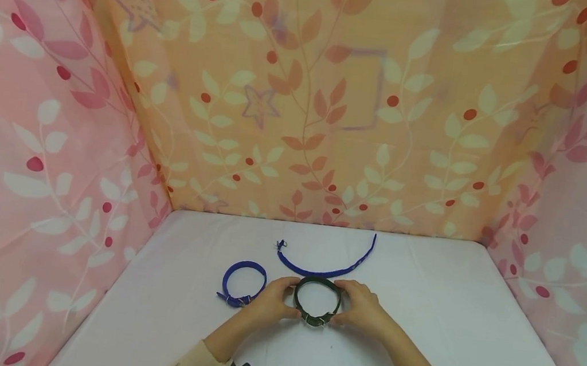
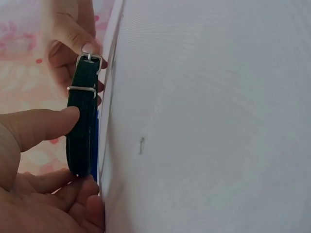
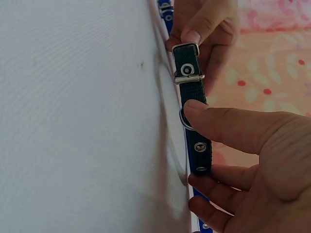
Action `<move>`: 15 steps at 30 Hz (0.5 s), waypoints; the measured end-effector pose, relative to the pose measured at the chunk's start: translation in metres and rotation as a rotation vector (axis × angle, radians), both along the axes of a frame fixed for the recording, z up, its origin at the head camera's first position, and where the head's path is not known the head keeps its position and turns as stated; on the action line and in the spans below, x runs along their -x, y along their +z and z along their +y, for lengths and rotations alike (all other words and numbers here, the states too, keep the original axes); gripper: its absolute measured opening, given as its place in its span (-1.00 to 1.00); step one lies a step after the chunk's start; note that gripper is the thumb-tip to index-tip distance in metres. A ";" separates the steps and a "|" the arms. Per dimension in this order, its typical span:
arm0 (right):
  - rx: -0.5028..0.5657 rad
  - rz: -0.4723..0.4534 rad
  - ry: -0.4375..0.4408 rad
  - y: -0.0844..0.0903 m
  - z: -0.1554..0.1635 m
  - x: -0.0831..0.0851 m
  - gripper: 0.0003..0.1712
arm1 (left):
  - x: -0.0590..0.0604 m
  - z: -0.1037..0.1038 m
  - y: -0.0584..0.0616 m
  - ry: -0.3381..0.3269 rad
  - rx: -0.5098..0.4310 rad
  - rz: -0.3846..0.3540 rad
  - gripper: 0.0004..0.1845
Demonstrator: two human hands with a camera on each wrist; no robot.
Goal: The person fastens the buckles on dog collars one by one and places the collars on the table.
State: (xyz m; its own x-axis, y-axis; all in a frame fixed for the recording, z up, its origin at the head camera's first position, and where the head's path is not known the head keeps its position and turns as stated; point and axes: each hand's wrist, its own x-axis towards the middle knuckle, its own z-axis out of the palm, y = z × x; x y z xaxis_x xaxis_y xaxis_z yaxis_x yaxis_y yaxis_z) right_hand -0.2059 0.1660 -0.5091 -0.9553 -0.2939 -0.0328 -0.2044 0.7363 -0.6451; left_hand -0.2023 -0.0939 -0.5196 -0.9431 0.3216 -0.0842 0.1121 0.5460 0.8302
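Head view: we see a dark green collar (image 1: 317, 301) buckled into a ring, lying on the white table (image 1: 469, 312) near its front edge, held from both sides. The left hand (image 1: 272, 301) grips its left arc, the right hand (image 1: 363, 308) its right arc — fingers curled round the strap, thumbs on the near side.

Left wrist view: the thumb (image 2: 46, 124) presses flat on the strap's outer face, the other fingers tucked under it; the metal buckle (image 2: 89, 60) sits at the far end by the right hand's fingertips.

Right wrist view: the thumb (image 3: 218, 121) covers a metal ring on the strap, with eyelet holes showing below it.

Just left of the green ring lies a closed blue collar (image 1: 243, 283), close beside the left hand; we cannot tell whether they touch. Behind it — an open blue collar (image 1: 325, 264) lies in a shallow curve. Leaf-patterned cloth (image 1: 300, 103) walls in the table.
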 end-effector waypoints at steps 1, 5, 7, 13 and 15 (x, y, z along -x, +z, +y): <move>-0.008 0.011 -0.002 -0.001 0.000 0.001 0.01 | 0.001 0.001 -0.001 0.001 0.009 0.002 -0.11; -0.039 0.056 -0.003 -0.005 -0.003 0.005 -0.02 | 0.007 0.004 -0.005 0.030 0.038 0.019 -0.11; -0.047 0.073 -0.004 -0.006 -0.005 0.008 -0.03 | 0.010 0.005 -0.008 0.050 0.050 0.024 -0.12; -0.076 0.082 -0.011 -0.009 -0.008 0.016 -0.04 | 0.016 0.007 -0.011 0.068 0.073 0.045 -0.13; -0.081 0.080 -0.014 -0.010 -0.008 0.018 -0.04 | 0.018 0.008 -0.010 0.071 0.077 0.054 -0.13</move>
State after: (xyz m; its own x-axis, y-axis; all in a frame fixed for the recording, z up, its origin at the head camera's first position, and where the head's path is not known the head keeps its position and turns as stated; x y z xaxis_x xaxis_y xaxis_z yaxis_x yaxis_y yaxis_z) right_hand -0.2242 0.1578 -0.5192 -0.9597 -0.2801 0.0204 -0.2422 0.7886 -0.5653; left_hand -0.2201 -0.0863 -0.5294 -0.9671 0.2485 -0.0549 0.1140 0.6160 0.7795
